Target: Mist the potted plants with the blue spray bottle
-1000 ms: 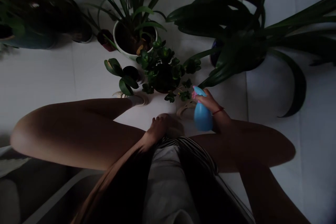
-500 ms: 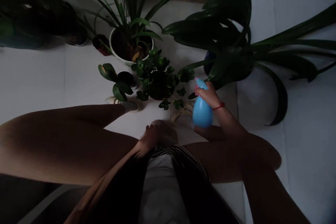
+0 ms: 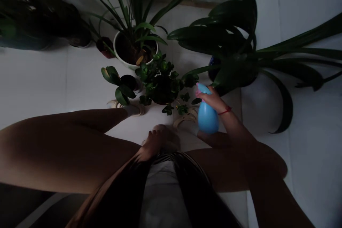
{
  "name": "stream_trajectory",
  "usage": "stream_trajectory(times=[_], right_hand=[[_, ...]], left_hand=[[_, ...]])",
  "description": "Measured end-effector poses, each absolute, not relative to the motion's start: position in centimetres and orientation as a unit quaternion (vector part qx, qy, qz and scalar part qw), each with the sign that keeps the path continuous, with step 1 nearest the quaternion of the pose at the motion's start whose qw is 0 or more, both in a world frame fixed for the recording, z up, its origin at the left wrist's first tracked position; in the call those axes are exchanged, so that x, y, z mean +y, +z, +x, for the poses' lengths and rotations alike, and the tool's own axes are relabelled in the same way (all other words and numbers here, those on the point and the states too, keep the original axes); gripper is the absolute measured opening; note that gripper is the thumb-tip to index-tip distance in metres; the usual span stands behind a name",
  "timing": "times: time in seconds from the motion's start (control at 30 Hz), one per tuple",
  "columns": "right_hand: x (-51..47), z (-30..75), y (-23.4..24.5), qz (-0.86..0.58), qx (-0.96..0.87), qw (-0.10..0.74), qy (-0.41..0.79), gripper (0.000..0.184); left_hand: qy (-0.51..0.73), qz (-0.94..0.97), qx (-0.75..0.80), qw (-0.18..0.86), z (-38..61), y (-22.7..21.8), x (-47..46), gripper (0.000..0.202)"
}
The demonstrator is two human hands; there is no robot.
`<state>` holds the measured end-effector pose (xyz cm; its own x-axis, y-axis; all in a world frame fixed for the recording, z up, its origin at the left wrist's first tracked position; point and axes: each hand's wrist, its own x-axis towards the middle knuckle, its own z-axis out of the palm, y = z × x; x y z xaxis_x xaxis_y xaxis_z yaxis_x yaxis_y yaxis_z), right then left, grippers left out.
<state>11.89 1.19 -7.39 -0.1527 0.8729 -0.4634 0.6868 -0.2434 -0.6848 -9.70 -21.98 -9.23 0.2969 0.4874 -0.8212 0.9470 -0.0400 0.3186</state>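
Observation:
My right hand (image 3: pixel 213 100) grips a blue spray bottle (image 3: pixel 207 117) by its neck, nozzle pointing left toward a small bushy potted plant (image 3: pixel 161 84) on the white floor. A red string circles that wrist. My left hand (image 3: pixel 153 143) rests low between my knees with its fingers curled around a pale rounded object (image 3: pixel 169 137) that is too dim to identify. Both bare legs bend outward to either side.
A white pot (image 3: pixel 133 48) with long narrow leaves stands behind the small plant. A little pot with thick oval leaves (image 3: pixel 123 84) sits to the left. A big dark broad-leaved plant (image 3: pixel 235 53) spreads at right. More dark plants (image 3: pixel 34 17) fill the far left corner.
My right hand with the spray bottle lifted slightly and edged toward the small plant. The view tilted a little; the left hand stayed put.

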Motion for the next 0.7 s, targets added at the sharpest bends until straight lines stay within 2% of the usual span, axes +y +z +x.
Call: stream_trajectory(times=[0.13, 0.3, 0.4, 0.5, 0.63, 0.7], right_hand=[[1.4, 11.4, -6.8, -0.64, -0.647, 0.058, 0.41, 0.006], [1.2, 11.2, -6.7, -0.614, -0.682, 0.023, 0.397, 0.005], [0.6, 11.0, -6.6, -0.594, -0.698, 0.055, 0.395, 0.011], [-0.9, 10.0, -6.0, -0.613, -0.682, 0.097, 0.387, 0.003], [-3.9, 6.4, -5.3, -0.583, -0.646, 0.184, 0.458, 0.006], [-5.2, 3.7, -5.4, -0.551, -0.641, 0.223, 0.485, 0.015]], left_hand=[[-0.267, 0.674, 0.526, 0.446, -9.6, -9.1, -21.9, 0.051], [-0.266, 0.674, 0.525, 0.447, -9.6, -8.5, -21.4, 0.049], [-0.274, 0.67, 0.517, 0.457, -9.5, -7.7, -20.8, 0.05], [-0.27, 0.679, 0.508, 0.456, -9.4, -7.1, -20.5, 0.055], [-0.277, 0.671, 0.516, 0.455, -9.2, -7.1, -20.5, 0.053], [-0.251, 0.668, 0.538, 0.449, -9.2, -7.5, -20.7, 0.047]])
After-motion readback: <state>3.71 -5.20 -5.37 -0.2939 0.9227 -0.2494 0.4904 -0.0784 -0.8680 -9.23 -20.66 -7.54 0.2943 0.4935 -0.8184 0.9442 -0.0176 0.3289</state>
